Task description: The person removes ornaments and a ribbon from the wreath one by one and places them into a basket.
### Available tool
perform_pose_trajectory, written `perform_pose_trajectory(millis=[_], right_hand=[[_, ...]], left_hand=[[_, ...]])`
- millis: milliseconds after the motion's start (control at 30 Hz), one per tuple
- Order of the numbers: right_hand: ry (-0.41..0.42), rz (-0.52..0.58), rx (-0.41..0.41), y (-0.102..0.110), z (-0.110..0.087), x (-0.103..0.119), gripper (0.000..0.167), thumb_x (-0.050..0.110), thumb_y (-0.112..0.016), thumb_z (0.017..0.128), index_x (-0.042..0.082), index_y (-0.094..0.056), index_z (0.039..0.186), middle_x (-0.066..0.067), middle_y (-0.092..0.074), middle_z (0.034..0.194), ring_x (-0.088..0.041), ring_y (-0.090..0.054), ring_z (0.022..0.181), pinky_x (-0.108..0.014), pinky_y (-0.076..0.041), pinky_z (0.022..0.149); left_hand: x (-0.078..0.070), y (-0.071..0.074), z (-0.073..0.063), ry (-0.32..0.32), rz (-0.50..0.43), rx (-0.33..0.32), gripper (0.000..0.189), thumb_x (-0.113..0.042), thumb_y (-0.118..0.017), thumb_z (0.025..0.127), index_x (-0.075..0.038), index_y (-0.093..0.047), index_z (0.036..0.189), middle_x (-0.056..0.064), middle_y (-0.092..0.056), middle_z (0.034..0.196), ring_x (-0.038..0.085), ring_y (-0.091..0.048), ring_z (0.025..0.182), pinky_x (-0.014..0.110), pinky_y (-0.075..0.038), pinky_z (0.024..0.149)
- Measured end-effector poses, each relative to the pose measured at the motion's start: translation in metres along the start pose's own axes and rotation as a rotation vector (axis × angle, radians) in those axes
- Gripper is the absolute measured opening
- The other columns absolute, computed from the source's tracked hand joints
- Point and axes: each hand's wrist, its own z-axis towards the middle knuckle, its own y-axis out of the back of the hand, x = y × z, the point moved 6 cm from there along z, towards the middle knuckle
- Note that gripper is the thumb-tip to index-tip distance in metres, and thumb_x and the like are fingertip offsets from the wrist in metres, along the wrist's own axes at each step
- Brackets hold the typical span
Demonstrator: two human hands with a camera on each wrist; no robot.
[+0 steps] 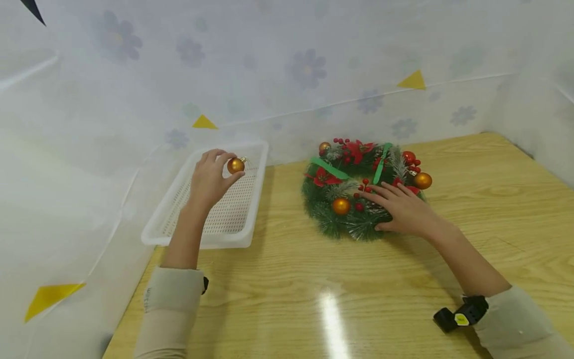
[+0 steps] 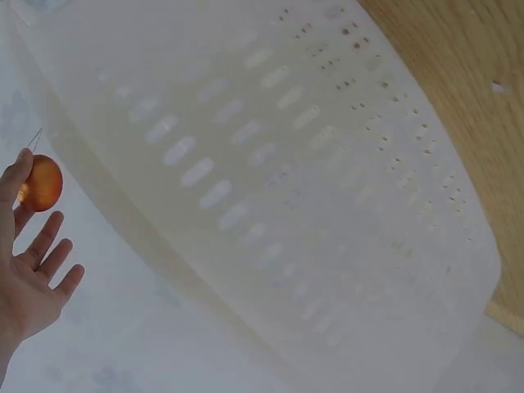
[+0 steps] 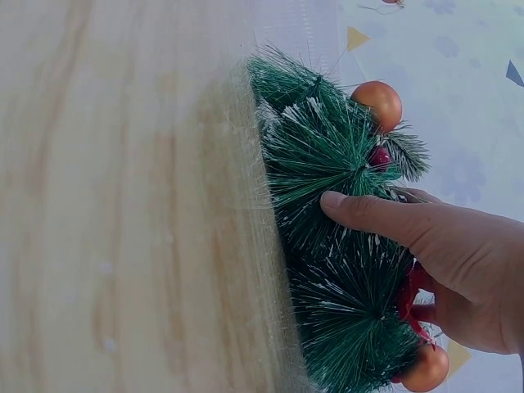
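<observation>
My left hand (image 1: pixel 209 180) pinches a shiny orange-gold bauble (image 1: pixel 235 165) between thumb and fingertips, above the white basket. The bauble's metal cap and thin wire loop stick out. In the left wrist view, the other fingers of that hand (image 2: pixel 37 274) spread away from the bauble. A green Christmas wreath (image 1: pixel 329 222) lies flat on the table, trimmed with red flowers, berries, green ribbon strips and more orange-gold baubles. On its near right side rests my right hand (image 1: pixel 405 207), fingers stretched over the top. Its thumb (image 3: pixel 360 210) touches the outer pine needles in the right wrist view.
A white perforated plastic basket (image 1: pixel 256 199) stands on the left of the wooden table (image 1: pixel 278 299), beside the wreath. Pale flowered sheeting (image 1: pixel 278 65) hangs behind and at the sides, with yellow triangles (image 1: pixel 205 122) on it.
</observation>
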Motion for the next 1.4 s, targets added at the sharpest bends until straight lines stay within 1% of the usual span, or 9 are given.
perform_pose_trajectory(millis=[200,367,500,667,800,900,1000,1133,1400], right_hand=[[0.004,-0.004,0.001,0.001,0.001,-0.001,0.086,0.034,-0.076,0.074,0.011,-0.031,0.144,-0.020,-0.028,0.144,-0.043,-0.022,0.129,-0.059,-0.014,0.102],[0.000,-0.003,0.009,-0.001,0.000,-0.002,0.086,0.035,-0.075,0.075,0.014,-0.029,0.145,-0.019,-0.027,0.145,-0.043,-0.021,0.130,-0.059,-0.013,0.102],[-0.005,0.000,0.012,-0.002,0.000,-0.003,0.087,0.035,-0.075,0.075,0.015,-0.029,0.145,-0.019,-0.027,0.145,-0.043,-0.021,0.130,-0.059,-0.013,0.102],[-0.009,0.011,0.009,-0.002,-0.001,-0.004,0.086,0.034,-0.076,0.075,0.014,-0.030,0.144,-0.019,-0.027,0.144,-0.043,-0.020,0.130,-0.059,-0.013,0.102],[-0.010,0.013,0.008,-0.003,-0.002,-0.004,0.086,0.034,-0.075,0.075,0.014,-0.030,0.145,-0.019,-0.028,0.144,-0.042,-0.020,0.130,-0.059,-0.013,0.102],[-0.010,0.008,0.010,-0.004,-0.003,-0.004,0.086,0.035,-0.075,0.075,0.015,-0.030,0.145,-0.019,-0.028,0.144,-0.043,-0.021,0.130,-0.059,-0.013,0.102],[-0.005,0.003,0.010,-0.006,-0.003,-0.004,0.086,0.036,-0.075,0.075,0.015,-0.029,0.145,-0.019,-0.028,0.144,-0.043,-0.021,0.130,-0.060,-0.014,0.102],[-0.002,0.011,0.009,-0.007,-0.002,-0.003,0.086,0.036,-0.075,0.075,0.016,-0.029,0.145,-0.019,-0.028,0.144,-0.043,-0.021,0.130,-0.060,-0.014,0.102],[0.001,-0.004,0.004,-0.003,-0.001,-0.003,0.087,0.036,-0.075,0.075,0.016,-0.029,0.145,-0.018,-0.028,0.144,-0.043,-0.022,0.130,-0.059,-0.014,0.102]], left_hand=[[0.027,-0.008,-0.009,0.060,-0.018,0.024,0.046,-0.027,-0.070,0.083,0.001,-0.057,0.117,0.021,-0.050,0.111,0.037,-0.042,0.107,0.049,-0.036,0.090],[0.049,-0.017,-0.014,0.138,-0.123,0.071,0.047,-0.027,-0.067,0.086,0.003,-0.055,0.119,0.022,-0.051,0.109,0.037,-0.043,0.103,0.050,-0.038,0.084],[0.066,-0.028,-0.019,0.234,-0.302,0.150,0.049,-0.027,-0.064,0.088,0.004,-0.048,0.122,0.025,-0.051,0.112,0.039,-0.044,0.106,0.051,-0.039,0.086],[0.082,-0.047,-0.028,0.345,-0.601,0.286,0.051,-0.028,-0.062,0.089,0.001,-0.043,0.126,0.024,-0.046,0.124,0.037,-0.041,0.116,0.052,-0.038,0.092],[0.092,-0.065,-0.033,0.374,-0.806,0.387,0.050,-0.026,-0.062,0.090,-0.001,-0.044,0.130,0.022,-0.045,0.128,0.035,-0.041,0.119,0.054,-0.029,0.099],[0.099,-0.077,-0.036,0.373,-0.887,0.467,0.049,-0.023,-0.060,0.091,-0.002,-0.044,0.131,0.023,-0.046,0.128,0.035,-0.040,0.120,0.054,-0.023,0.103],[0.105,-0.086,-0.040,0.377,-0.896,0.539,0.047,-0.021,-0.060,0.091,-0.005,-0.045,0.132,0.021,-0.046,0.128,0.034,-0.038,0.122,0.052,-0.022,0.103],[0.107,-0.094,-0.045,0.366,-0.848,0.620,0.048,-0.022,-0.061,0.091,-0.006,-0.045,0.133,0.020,-0.044,0.132,0.034,-0.037,0.124,0.050,-0.027,0.102],[0.105,-0.103,-0.049,0.327,-0.775,0.749,0.044,-0.012,-0.060,0.090,0.001,-0.048,0.131,0.022,-0.051,0.125,0.035,-0.044,0.118,0.048,-0.032,0.099]])
